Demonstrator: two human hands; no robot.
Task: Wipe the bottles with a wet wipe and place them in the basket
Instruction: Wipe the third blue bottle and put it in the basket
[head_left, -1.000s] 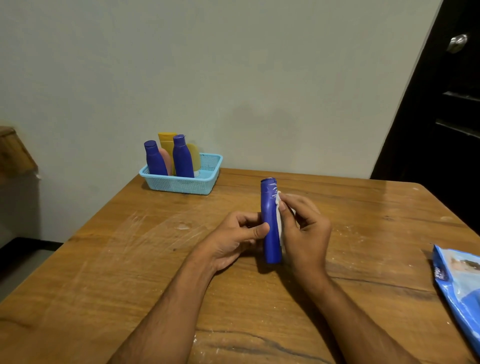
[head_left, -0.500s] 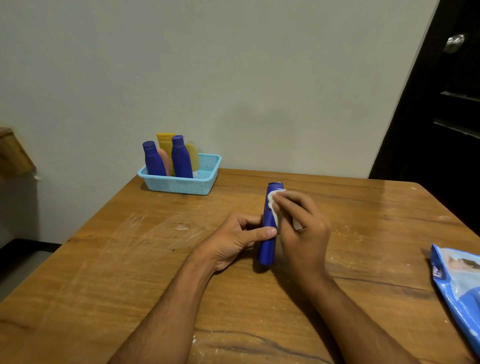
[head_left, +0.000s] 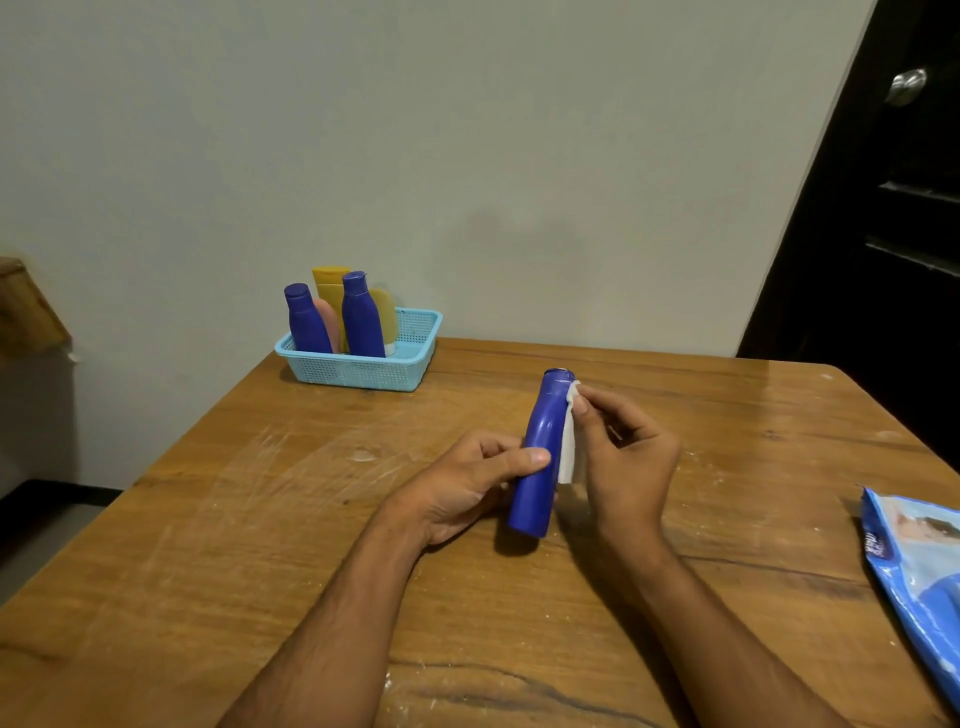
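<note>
Two forearms come in from the bottom edge over the wooden surface (head_left: 208, 519), which is scuffed with pale scratch marks. Blue wipes pack (head_left: 919, 577) lies flat at the near right edge, partly cut off by the frame.

Left hand (head_left: 467, 488): fingers curled round the lower half of a blue bottle (head_left: 540, 457), thumb laid across its front. Bottle is tilted, cap end pointing up and away, base end nearest the camera and just above the surface; can't tell if the base touches the wood.

Right hand (head_left: 623, 462): thumb and fingertips pinch a white wet wipe (head_left: 567, 441) and hold it against the bottle's right side, from just under the cap down to about mid-body. Lower edge of the wipe hangs free beside the bottle.

Far left corner, against the wall: light blue basket (head_left: 363, 371) sitting on the surface, well apart from the hands. Inside it, upright: two blue bottles (head_left: 361, 317) at the front, a pink bottle (head_left: 328, 322) between them, a yellow bottle (head_left: 330, 286) behind, and a yellow tube (head_left: 387, 317) on its cap to the right. The right part of the basket holds nothing visible.

Dark door with a round metal knob (head_left: 906, 85) on the far right.
</note>
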